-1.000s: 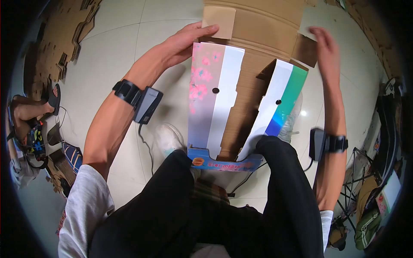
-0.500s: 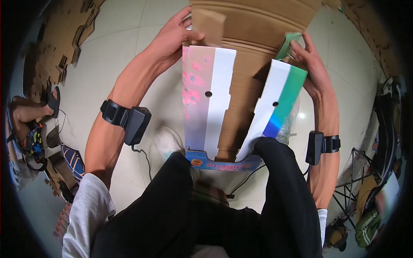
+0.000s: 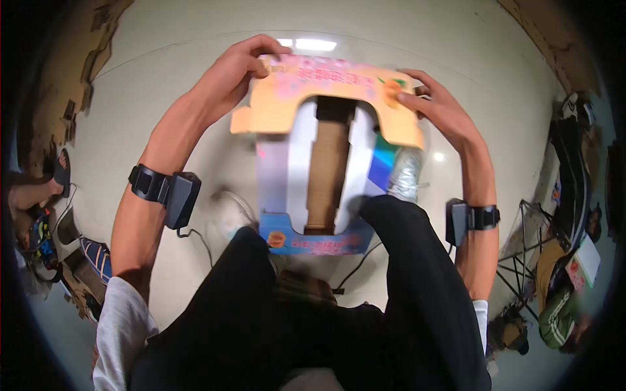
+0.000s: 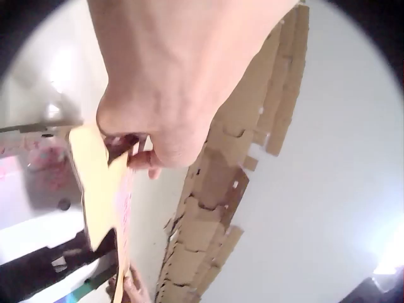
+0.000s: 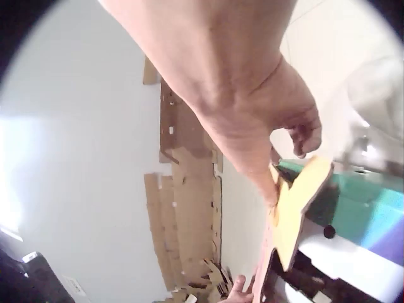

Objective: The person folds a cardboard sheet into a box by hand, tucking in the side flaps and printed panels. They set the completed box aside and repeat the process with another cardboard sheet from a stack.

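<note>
A printed cardboard box stands between the person's knees, its long side walls folded inward with white strips along a brown inside. Over its far end lies a yellow and pink panel with a wide cutout. At that panel's left corner the left hand grips the edge, fingers bent over it. The right hand pinches the right corner, thumb on the printed face. Seen from the left wrist, the yellow panel hangs below the hand; the right wrist view shows its other end under the fingers.
Stacked cardboard sheets stand along the left wall. A shoe is beside the box's right side, another at its left. Thin black cables run by both legs. On the right are a metal-legged rack and bags; another person's foot shows at left.
The large brown flap at the far end has been folded up and toward the body, now showing its yellow and pink printed face. Both hands moved with it and hold its corners.
</note>
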`<state>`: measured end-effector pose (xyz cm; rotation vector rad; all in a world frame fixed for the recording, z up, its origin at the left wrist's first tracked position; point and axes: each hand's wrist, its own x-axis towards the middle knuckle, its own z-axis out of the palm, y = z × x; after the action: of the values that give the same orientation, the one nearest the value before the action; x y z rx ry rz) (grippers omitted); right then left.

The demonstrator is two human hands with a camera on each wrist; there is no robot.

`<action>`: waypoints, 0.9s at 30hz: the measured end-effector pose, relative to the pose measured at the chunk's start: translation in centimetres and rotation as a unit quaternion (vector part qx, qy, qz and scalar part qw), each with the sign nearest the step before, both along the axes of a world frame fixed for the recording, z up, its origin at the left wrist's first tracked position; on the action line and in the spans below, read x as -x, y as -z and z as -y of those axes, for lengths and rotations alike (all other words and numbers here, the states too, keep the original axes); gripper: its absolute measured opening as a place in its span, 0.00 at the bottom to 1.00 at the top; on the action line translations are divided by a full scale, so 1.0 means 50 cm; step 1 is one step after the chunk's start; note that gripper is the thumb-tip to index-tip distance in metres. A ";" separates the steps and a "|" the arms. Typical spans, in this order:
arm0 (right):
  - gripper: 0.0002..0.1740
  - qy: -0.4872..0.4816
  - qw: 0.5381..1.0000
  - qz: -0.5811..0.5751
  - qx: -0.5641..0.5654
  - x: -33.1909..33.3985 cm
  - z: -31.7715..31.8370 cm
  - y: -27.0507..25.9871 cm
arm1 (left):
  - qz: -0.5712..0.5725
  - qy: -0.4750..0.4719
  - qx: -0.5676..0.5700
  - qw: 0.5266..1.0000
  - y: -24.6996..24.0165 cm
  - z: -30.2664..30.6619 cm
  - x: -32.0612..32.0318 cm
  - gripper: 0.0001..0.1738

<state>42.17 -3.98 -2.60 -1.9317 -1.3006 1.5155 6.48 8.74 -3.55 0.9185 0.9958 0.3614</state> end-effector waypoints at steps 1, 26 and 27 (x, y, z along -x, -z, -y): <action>0.36 -0.005 0.999 0.034 0.040 0.007 0.003 -0.004 | -0.047 -0.015 -0.015 0.999 0.014 0.020 -0.009 0.15; 0.14 0.046 0.988 -0.092 0.115 0.028 0.067 0.036 | -0.013 -0.239 0.096 0.966 -0.041 0.107 -0.037 0.36; 0.14 0.060 0.988 -0.094 0.110 0.031 0.073 0.038 | -0.009 -0.245 0.091 0.965 -0.040 0.112 -0.037 0.36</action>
<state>40.61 -7.63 -4.51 -1.9014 -0.9544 1.7939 8.34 3.14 -1.54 0.5012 1.2490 0.6657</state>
